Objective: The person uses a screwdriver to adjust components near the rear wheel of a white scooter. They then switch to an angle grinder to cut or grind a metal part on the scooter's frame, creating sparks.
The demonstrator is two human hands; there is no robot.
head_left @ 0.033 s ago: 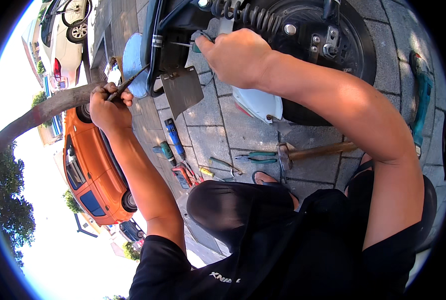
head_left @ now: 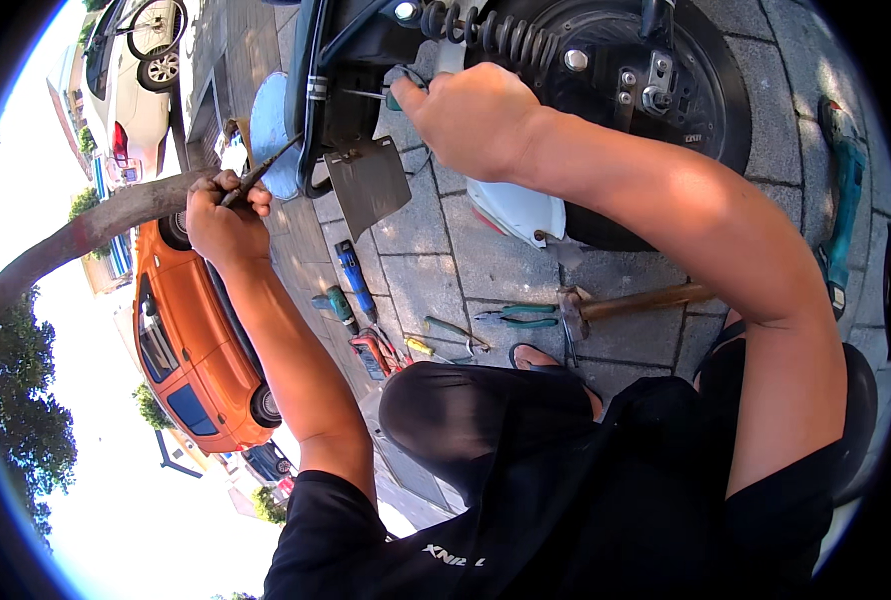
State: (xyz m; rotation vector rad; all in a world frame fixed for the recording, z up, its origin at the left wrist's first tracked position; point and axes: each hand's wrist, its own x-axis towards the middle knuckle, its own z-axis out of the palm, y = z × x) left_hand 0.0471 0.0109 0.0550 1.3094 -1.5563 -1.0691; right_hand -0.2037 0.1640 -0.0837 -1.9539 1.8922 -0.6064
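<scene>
My left hand (head_left: 228, 215) is closed on a dark, slim metal tool (head_left: 274, 158) pointed up-right toward a black frame (head_left: 316, 120), beside a pale blue disc (head_left: 271, 120). My right hand (head_left: 476, 115) grips a green-handled screwdriver (head_left: 396, 94) whose shaft points left at the frame. Below it a grey metal plate (head_left: 371, 190) hangs at an angle. A coil spring (head_left: 491, 35) and a black wheel (head_left: 696, 120) sit behind and right of my right hand. A white panel (head_left: 516, 210) lies under that arm.
On grey pavers (head_left: 416, 250) lie a blue tool (head_left: 354, 275), green drill (head_left: 336, 308), red tool (head_left: 374, 355), pliers (head_left: 526, 315), hammer (head_left: 656, 298) and teal power tool (head_left: 846, 200). A curved branch (head_left: 86, 225), orange car (head_left: 196, 350) and white car (head_left: 126, 90) are at left.
My left hand and its tool appear very slightly further right, along with a small shift of the background. My right hand stays at the frame with the screwdriver.
</scene>
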